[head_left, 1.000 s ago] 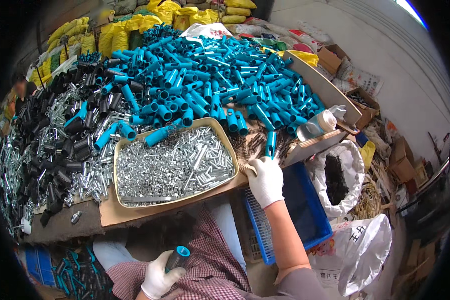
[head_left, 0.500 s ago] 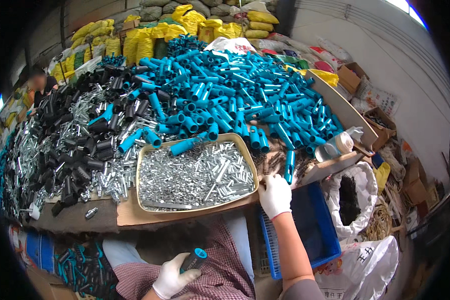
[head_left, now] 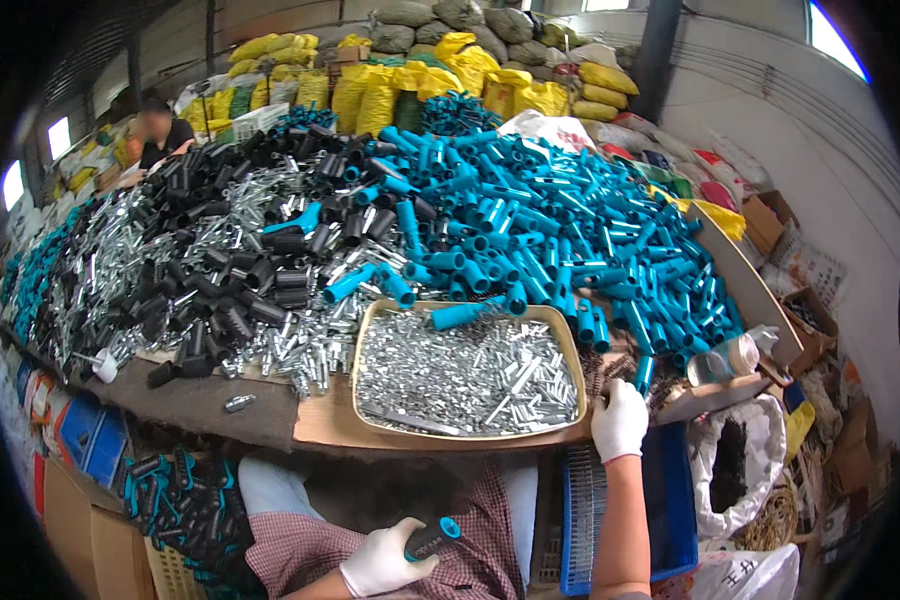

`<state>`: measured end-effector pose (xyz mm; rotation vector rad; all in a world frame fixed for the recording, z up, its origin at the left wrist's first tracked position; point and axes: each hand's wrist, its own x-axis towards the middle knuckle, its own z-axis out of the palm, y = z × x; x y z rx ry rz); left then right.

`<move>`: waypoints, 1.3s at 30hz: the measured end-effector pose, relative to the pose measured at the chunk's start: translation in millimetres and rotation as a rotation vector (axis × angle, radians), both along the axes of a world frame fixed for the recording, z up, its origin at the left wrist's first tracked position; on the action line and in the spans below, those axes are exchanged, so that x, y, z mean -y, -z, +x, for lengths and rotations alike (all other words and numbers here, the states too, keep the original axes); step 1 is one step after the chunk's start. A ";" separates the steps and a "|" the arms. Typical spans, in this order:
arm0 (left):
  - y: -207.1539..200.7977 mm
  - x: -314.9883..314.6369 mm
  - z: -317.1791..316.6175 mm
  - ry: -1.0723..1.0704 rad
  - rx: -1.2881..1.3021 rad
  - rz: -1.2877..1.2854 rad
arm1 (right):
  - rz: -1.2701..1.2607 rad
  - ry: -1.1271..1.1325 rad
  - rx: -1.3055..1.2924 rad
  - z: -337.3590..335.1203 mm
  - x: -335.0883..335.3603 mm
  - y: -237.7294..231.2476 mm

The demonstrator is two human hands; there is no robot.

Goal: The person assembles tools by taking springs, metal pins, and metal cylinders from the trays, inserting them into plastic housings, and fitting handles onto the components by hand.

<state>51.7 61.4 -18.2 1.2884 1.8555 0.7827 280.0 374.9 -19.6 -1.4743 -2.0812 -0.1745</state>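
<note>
Low over my lap, my left hand (head_left: 388, 560), in a white glove, grips a black handle sleeve (head_left: 431, 541) whose teal end points up and to the right. My right hand (head_left: 620, 420), also gloved, is at the table's front edge, just right of the cream tray (head_left: 359, 380). Its fingers are drawn together beside a patch of small dark springs (head_left: 604, 370); whatever they hold is hidden. Small silver metal pins (head_left: 450, 365) fill the tray. One teal tube (head_left: 456, 316) lies across the tray's far rim, and another teal tube (head_left: 644, 375) stands out close to my right hand.
Teal tubes (head_left: 560, 220) heap up behind the tray, with black sleeves (head_left: 230, 265) and silver rods to the left. A blue crate (head_left: 675, 510) and an open white sack (head_left: 715, 505) are below right. At far left sits another person (head_left: 165, 135). A wooden board (head_left: 745, 285) edges the pile.
The view has shifted, so the table appears further right and slightly lower. My left hand still holds the handle sleeve, now tilted flatter. The right hand stays at the springs by the table edge.
</note>
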 end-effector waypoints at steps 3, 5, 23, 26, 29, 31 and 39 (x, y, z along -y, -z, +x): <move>5.9 0.7 -6.0 -0.005 0.034 0.038 | -0.067 -0.086 -0.069 -1.0 3.1 -7.9; 9.6 0.7 -7.2 0.000 -0.021 0.116 | 0.034 -0.099 -0.151 -0.1 -1.1 -9.1; -17.6 0.8 -51.6 -0.125 -0.229 0.273 | -0.550 -1.236 -0.170 -115.4 151.4 -62.4; -17.7 1.4 -59.2 -0.031 -0.244 0.360 | -0.474 -1.299 -0.170 -133.9 153.2 -63.7; -13.1 3.8 -68.7 -0.047 -0.303 0.331 | -0.395 -1.314 -0.063 -151.4 157.9 -70.6; -10.8 4.5 -78.8 -0.079 -0.335 0.336 | -0.414 -1.340 -0.022 -164.6 152.7 -73.2; -16.6 -14.9 -116.5 -0.378 -0.101 0.469 | -0.760 -1.556 0.239 -232.5 106.1 -109.7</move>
